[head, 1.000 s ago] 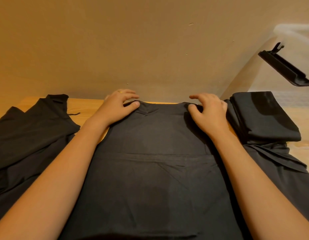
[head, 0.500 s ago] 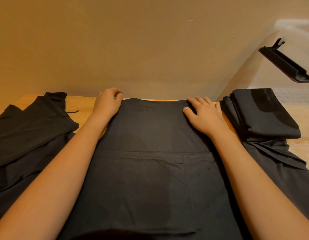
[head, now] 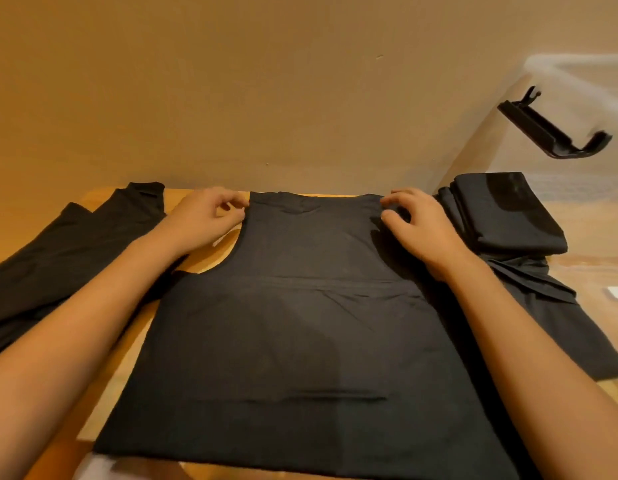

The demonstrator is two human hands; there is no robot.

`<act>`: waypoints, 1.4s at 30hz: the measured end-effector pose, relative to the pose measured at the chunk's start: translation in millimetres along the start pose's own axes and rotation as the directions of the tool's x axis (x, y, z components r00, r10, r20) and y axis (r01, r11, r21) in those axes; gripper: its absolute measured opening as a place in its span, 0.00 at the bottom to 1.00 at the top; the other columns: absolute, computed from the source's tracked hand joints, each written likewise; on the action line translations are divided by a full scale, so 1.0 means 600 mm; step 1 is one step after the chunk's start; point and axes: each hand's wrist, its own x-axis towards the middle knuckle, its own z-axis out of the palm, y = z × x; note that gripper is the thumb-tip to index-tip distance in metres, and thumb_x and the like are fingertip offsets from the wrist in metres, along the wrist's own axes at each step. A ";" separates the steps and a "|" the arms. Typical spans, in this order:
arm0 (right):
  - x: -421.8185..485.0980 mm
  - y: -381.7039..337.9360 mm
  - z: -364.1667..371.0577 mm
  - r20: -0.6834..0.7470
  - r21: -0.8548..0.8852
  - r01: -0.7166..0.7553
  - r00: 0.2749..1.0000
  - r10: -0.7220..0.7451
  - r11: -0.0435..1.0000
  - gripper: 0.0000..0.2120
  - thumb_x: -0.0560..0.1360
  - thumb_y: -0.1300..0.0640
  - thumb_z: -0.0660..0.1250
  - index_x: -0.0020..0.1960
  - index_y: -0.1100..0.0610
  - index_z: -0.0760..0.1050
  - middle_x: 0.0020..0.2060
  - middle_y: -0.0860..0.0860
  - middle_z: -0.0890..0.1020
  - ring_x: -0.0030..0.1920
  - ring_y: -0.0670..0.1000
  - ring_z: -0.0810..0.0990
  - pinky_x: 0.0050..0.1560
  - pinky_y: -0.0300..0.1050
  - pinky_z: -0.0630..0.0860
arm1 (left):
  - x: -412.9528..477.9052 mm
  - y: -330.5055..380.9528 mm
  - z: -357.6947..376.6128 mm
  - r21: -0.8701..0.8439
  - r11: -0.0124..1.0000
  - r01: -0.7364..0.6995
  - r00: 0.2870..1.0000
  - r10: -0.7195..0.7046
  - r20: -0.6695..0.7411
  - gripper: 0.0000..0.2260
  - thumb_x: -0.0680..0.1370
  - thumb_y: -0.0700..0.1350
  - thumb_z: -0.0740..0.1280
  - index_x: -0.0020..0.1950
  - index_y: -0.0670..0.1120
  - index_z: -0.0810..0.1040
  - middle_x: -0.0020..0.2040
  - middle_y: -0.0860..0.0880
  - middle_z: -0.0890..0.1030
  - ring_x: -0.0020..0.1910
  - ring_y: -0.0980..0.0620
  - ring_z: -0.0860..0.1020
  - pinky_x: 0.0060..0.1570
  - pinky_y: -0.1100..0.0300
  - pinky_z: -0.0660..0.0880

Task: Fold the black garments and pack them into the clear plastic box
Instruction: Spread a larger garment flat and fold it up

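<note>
In the head view, a black garment (head: 293,334) lies spread flat on the table (head: 214,259). It fills the middle of the frame and runs down toward 6 o'clock. The cloth is matte and dark, roughly rectangular, with a straight far edge at 12 o'clock and a curved cut-out on its far left side. One crosswise crease runs just past its middle, and a shorter ridge sits near its lower edge.

The left hand (head: 203,220) is at the garment's 11 o'clock corner, thumb and forefinger curled together and pinching the cloth's edge. The right hand (head: 422,230) is at the 1 o'clock corner, fingers bent over the far edge with the thumb below them. It appears to pinch the cloth there, though the fabric is too dark to be sure. The forearms reach in from 7 and 5 o'clock, the right one lying over the garment's side.

At 3 o'clock, just beside the right hand, a folded garment (head: 508,213) sits as a thick, compact bundle on top of a flat black piece (head: 560,334). At 9 o'clock a loose black garment (head: 58,254) lies rumpled.

The clear plastic box (head: 577,81) stands at 2 o'clock, its walls hazy, with a black latch (head: 550,129) sticking out from it. The table is light wood under warm light, and a plain tan wall (head: 266,81) rises behind it. A small white object (head: 617,292) lies at the right border.
</note>
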 end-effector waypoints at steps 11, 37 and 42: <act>-0.170 0.013 -0.064 0.245 -0.421 0.066 0.968 0.044 0.905 0.19 0.80 0.43 0.65 0.67 0.51 0.77 0.59 0.49 0.79 0.58 0.49 0.77 0.59 0.47 0.77 | -0.206 -0.040 -0.037 0.243 0.969 0.049 0.998 -0.055 0.019 0.14 0.80 0.61 0.60 0.60 0.59 0.80 0.55 0.58 0.80 0.56 0.54 0.77 0.55 0.49 0.76; -0.203 0.008 -0.116 0.205 0.320 -0.122 0.977 0.057 0.940 0.14 0.71 0.41 0.72 0.51 0.43 0.73 0.40 0.61 0.83 0.44 0.62 0.84 0.50 0.64 0.83 | -0.247 -0.023 -0.035 -0.549 0.820 0.159 0.973 -0.225 -0.053 0.08 0.80 0.35 0.67 0.55 0.46 0.79 0.49 0.49 0.84 0.47 0.59 0.83 0.45 0.73 0.76; -0.204 0.020 -0.121 0.185 0.432 -0.133 0.981 0.057 0.892 0.08 0.77 0.57 0.70 0.52 0.48 0.73 0.40 0.60 0.84 0.44 0.57 0.86 0.52 0.56 0.83 | -0.244 -0.028 -0.025 -0.528 0.835 0.152 0.967 -0.235 -0.094 0.10 0.80 0.34 0.65 0.44 0.43 0.84 0.44 0.56 0.84 0.48 0.67 0.80 0.50 0.70 0.73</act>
